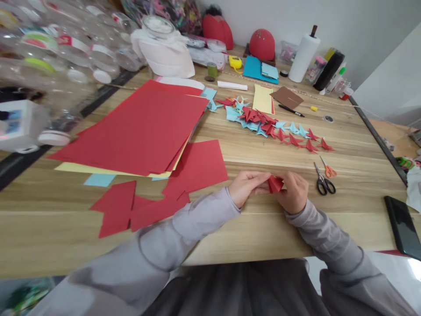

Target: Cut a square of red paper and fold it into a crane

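A small folded piece of red paper is held between both hands above the wooden table. My left hand pinches its left side, thumb and fingers pressed together. On the right, my right hand grips the other side with curled fingers. Behind the hands lie several folded red paper figures and light blue ones, some heaped together. Large red sheets are stacked to the left, with cut red pieces in front of them.
Black-handled scissors and orange scissors lie right of my hands. A phone rests at the right front edge. Plastic bottles crowd the back left; a paper roll stands at the back right.
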Motion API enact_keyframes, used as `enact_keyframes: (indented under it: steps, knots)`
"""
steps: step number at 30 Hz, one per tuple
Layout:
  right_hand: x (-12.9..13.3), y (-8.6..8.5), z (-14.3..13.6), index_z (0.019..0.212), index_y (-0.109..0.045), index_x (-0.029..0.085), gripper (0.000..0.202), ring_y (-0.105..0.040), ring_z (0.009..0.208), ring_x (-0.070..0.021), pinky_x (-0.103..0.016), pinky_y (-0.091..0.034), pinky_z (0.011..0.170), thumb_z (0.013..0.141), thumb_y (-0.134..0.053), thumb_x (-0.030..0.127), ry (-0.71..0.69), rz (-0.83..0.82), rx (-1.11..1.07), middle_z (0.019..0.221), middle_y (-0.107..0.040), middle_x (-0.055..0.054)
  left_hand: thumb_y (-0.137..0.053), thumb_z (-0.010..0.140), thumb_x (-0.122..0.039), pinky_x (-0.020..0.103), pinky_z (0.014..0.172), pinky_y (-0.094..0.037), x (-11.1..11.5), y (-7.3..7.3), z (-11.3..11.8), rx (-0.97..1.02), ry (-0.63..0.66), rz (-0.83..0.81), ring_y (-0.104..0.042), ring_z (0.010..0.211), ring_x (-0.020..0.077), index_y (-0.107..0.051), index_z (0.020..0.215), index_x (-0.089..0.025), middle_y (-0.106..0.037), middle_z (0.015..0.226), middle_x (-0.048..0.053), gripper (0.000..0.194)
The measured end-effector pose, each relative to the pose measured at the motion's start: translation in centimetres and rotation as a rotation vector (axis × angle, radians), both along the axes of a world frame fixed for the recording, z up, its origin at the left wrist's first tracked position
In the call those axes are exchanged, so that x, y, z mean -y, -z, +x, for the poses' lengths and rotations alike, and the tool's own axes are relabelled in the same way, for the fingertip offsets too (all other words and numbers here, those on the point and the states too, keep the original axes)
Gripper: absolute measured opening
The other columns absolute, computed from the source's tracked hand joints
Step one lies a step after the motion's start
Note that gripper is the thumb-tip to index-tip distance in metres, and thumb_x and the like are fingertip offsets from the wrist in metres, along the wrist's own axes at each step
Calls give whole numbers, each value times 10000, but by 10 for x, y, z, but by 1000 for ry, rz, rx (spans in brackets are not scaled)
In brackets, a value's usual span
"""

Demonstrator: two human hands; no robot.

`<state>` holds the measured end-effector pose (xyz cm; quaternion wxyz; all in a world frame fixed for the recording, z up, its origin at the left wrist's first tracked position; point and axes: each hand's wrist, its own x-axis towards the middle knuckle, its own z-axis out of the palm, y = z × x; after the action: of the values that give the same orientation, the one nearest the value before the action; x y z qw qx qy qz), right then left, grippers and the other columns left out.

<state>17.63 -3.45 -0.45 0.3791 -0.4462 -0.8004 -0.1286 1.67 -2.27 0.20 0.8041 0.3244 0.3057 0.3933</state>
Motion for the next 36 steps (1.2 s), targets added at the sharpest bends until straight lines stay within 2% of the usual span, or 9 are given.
enact_keyframes:
  steps: [5,10,14,19,28,32,36]
  knots:
    - [0,-5,-2,883,-557,197,103,-601,657,-176,-287,-467,601,784,-576,219,-13,-52,-20,714,-648,-46,-805,551,-366,362,809,-510,3,-1,2,-2,-36,-30,-666,782,197,-722,849,-108,-727,836,98,403]
    - [0,-4,-4,1019,-519,186,303,-621,821,-218,-334,-511,675,745,-632,252,-25,-192,-203,880,-650,-94,-817,533,-315,378,860,-489,3,1,1,-40,-93,-10,-665,833,197,-715,918,-126,-726,898,94,440]
    - [-1,-1,-6,1040,-502,189,428,-642,788,-205,-312,-520,623,683,-704,312,-56,-391,-425,895,-649,-90,-805,550,-315,388,924,-462,3,0,0,-112,-123,103,-660,882,201,-717,917,-138,-729,900,81,417]
    - [-3,-3,-9,894,-555,199,352,-628,674,-157,-262,-506,568,641,-739,361,-121,-622,-629,791,-656,-41,-791,570,-316,364,906,-477,2,0,-1,-165,-150,192,-665,860,186,-726,860,-149,-732,893,69,340]
    - [-3,-6,-11,776,-616,183,283,-578,606,-134,-253,-483,553,593,-766,340,-107,-770,-762,706,-645,-18,-810,527,-321,307,773,-511,2,-2,-1,-154,-176,152,-655,715,152,-727,773,-143,-723,735,45,315]
    - [-3,-8,-11,765,-604,193,230,-551,586,-121,-249,-469,543,694,-683,397,-175,-819,-907,681,-622,-4,-814,512,-356,266,671,-502,1,1,-1,-135,-224,89,-629,632,124,-720,765,-147,-702,676,30,341]
    - [-1,-13,-10,775,-613,192,227,-541,615,-114,-242,-462,577,803,-567,412,-213,-778,-966,663,-596,2,-807,520,-378,256,625,-491,-2,3,-2,-189,-295,89,-612,596,117,-718,764,-152,-698,673,26,345]
